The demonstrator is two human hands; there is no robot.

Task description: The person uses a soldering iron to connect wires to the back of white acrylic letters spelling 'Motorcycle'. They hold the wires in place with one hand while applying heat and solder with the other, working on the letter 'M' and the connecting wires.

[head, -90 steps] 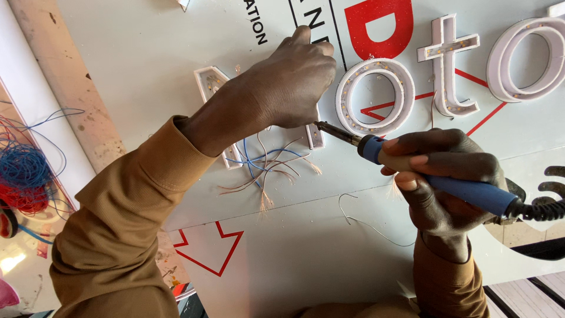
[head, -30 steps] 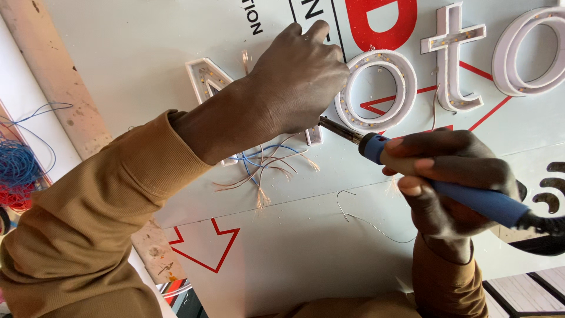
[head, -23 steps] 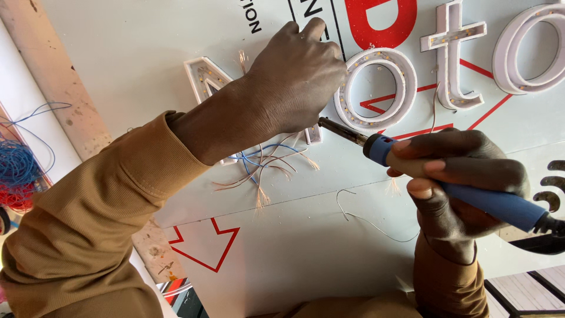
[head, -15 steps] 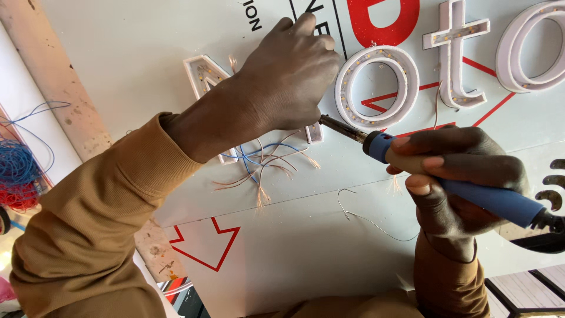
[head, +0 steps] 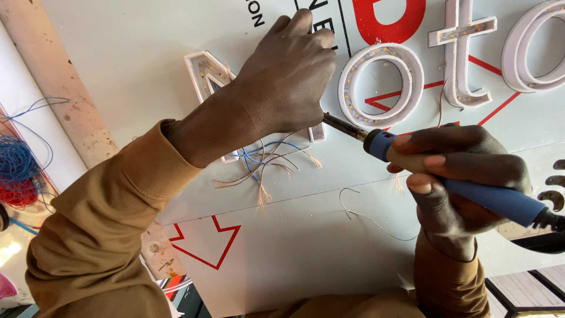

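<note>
White sign panel point(head: 147, 53) fills the view, raised letters point(head: 379, 85) far right. Right hand point(head: 465, 176) clenches soldering iron point(head: 471, 188), tip under left hand point(head: 288, 76), a fist; contents hidden. Loose wires point(head: 265, 165) near it; wire bundles point(head: 17, 176) left.

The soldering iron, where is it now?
In the head view, right of centre: the right hand holds the soldering iron, its tip under the left hand.

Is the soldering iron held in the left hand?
No, the right hand grips the blue soldering iron; the left hand rests on the letter.
</note>
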